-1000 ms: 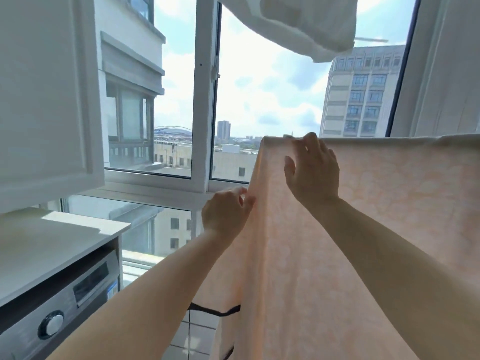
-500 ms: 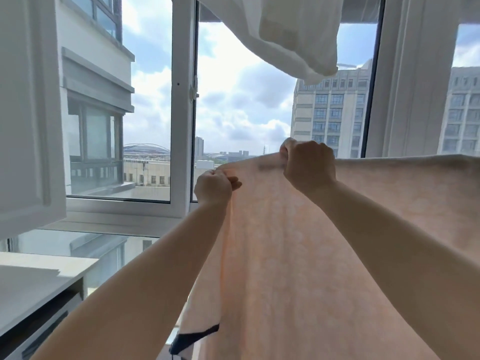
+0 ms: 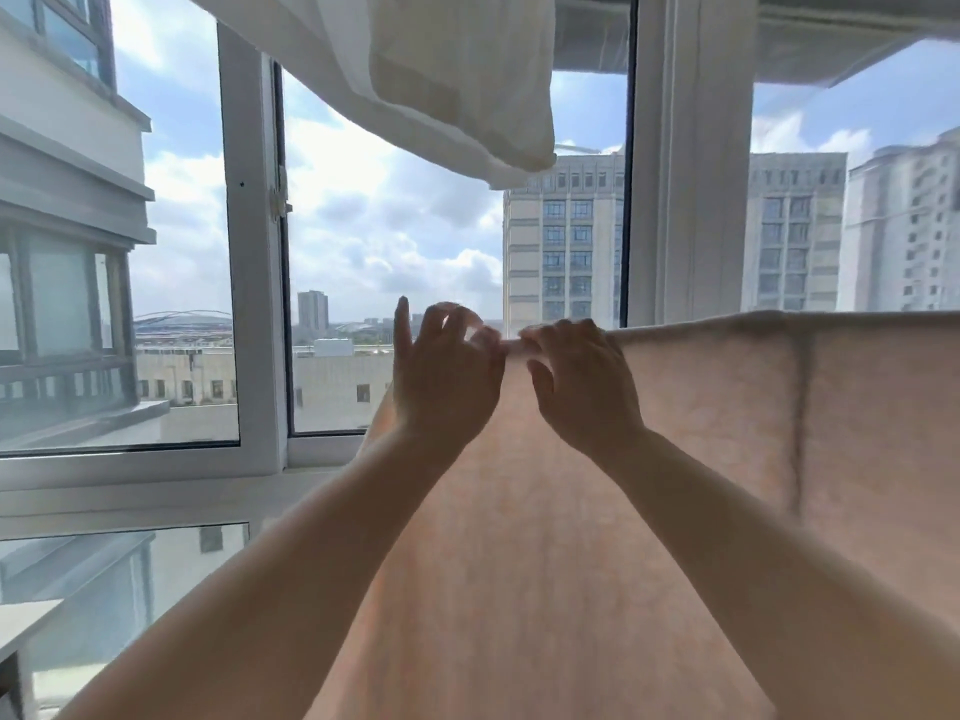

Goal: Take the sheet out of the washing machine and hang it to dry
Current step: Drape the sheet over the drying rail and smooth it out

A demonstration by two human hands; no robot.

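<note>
A pale peach sheet [image 3: 701, 433] hangs in front of me, draped over a horizontal line at about hand height, its top edge running to the right. My left hand [image 3: 441, 376] is at the sheet's top left corner, pinching the edge between thumb and fingers with the index finger raised. My right hand [image 3: 576, 376] sits just to the right, fingers curled over the same top edge. The two hands nearly touch. The washing machine is out of view.
White laundry [image 3: 457, 80] hangs overhead at the top centre. Behind the sheet is a window with white frames [image 3: 249, 283] and tall buildings outside. A white countertop corner [image 3: 26, 626] shows at the lower left.
My view has risen and turned right, and the washer has left the frame. Both hands have come together at the sheet's top left corner, and the left hand's fingers have loosened from a fist.
</note>
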